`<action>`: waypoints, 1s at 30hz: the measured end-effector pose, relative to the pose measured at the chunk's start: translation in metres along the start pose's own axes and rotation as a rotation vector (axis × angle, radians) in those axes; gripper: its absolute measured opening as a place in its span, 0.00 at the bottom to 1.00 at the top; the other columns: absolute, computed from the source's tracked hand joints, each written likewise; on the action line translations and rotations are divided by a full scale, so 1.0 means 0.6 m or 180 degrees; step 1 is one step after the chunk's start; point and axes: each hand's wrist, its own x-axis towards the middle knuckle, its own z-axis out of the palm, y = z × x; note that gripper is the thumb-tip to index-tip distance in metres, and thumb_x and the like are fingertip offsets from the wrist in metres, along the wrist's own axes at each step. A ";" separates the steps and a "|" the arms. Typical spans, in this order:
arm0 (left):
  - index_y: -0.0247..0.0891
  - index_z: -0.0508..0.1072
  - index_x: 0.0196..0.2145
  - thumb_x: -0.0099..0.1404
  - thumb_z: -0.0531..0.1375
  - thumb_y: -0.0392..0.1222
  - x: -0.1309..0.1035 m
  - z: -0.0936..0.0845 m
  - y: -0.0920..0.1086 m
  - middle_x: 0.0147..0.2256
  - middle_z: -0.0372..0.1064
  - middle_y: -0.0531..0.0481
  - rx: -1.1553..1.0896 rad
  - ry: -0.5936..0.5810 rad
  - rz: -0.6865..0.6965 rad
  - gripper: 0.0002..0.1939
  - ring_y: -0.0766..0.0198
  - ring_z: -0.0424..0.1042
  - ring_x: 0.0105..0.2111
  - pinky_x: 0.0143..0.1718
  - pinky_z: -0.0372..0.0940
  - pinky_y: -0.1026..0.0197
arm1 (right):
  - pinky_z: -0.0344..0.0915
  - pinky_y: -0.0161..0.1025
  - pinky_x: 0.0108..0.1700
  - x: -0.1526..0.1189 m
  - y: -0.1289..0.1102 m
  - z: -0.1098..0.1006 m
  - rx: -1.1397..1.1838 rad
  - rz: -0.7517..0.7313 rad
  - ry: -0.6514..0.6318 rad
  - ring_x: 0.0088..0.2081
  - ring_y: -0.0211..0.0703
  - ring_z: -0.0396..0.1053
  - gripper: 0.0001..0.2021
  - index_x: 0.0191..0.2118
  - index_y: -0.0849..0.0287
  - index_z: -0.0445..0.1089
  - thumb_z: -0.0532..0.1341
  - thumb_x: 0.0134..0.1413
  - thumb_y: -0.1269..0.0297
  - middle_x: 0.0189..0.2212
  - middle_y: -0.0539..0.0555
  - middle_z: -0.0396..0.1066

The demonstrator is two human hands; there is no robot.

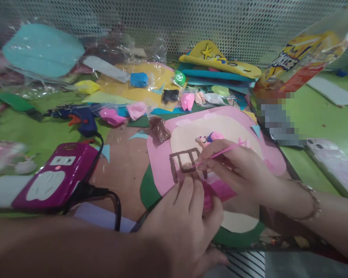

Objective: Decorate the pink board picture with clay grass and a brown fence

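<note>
My right hand (237,173) grips a thin pink modelling tool (224,150) like a pencil. Its tip meets a frame of brown clay strips (187,160) lying on a pink and cream paper cutout (159,148). Just below the frame, my left hand (185,216) rests on the cutout, fingers extended and thumb apart; its fingertips reach the lower clay strip. Beyond my right fingers sits a small clay snail (216,137) with a pink and blue shell. A magenta piece (223,191) lies between my hands, partly covered by the left one.
Wrapped clay lumps, among them a brown one (160,129) and a pink one (188,101), lie behind the cutout. Left are a glue gun (85,121) and a purple power strip (53,173) with its cord. A bottle (304,50) and a phone (333,166) are right.
</note>
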 end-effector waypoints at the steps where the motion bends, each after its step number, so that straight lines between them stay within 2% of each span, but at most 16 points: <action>1: 0.31 0.60 0.51 0.58 0.51 0.67 0.000 0.000 0.000 0.46 0.66 0.25 -0.0002 0.0000 -0.0010 0.37 0.38 0.66 0.47 0.42 0.63 0.45 | 0.64 0.32 0.34 0.001 0.000 0.000 -0.0017 0.0017 -0.0047 0.33 0.33 0.68 0.06 0.39 0.58 0.63 0.54 0.58 0.76 0.32 0.49 0.69; 4: 0.31 0.59 0.51 0.59 0.51 0.66 -0.001 0.002 -0.001 0.46 0.66 0.26 -0.0024 0.0005 -0.0045 0.36 0.38 0.67 0.47 0.42 0.63 0.45 | 0.64 0.32 0.34 0.003 -0.002 -0.002 -0.0102 0.0068 -0.0147 0.32 0.34 0.68 0.06 0.38 0.59 0.64 0.53 0.59 0.75 0.32 0.50 0.69; 15: 0.30 0.58 0.53 0.60 0.47 0.67 -0.001 0.000 -0.003 0.46 0.65 0.27 0.0070 -0.0030 0.0002 0.37 0.38 0.66 0.47 0.41 0.61 0.45 | 0.64 0.30 0.33 0.000 0.003 -0.003 -0.0255 -0.0006 -0.0028 0.33 0.32 0.68 0.06 0.38 0.58 0.62 0.52 0.60 0.76 0.32 0.49 0.69; 20: 0.30 0.58 0.53 0.61 0.46 0.66 0.001 -0.002 -0.006 0.45 0.66 0.27 0.0092 -0.0078 0.0021 0.37 0.39 0.66 0.46 0.42 0.60 0.46 | 0.63 0.29 0.36 0.000 0.001 -0.002 -0.0311 -0.0040 -0.0023 0.35 0.31 0.68 0.05 0.38 0.59 0.62 0.52 0.60 0.75 0.33 0.49 0.68; 30: 0.33 0.58 0.52 0.59 0.48 0.68 0.001 0.001 -0.005 0.45 0.66 0.30 0.0121 0.0011 -0.0076 0.37 0.40 0.66 0.46 0.42 0.61 0.47 | 0.62 0.26 0.35 0.001 -0.003 -0.005 -0.0344 -0.0018 -0.0056 0.33 0.29 0.67 0.05 0.38 0.60 0.62 0.53 0.60 0.76 0.32 0.47 0.68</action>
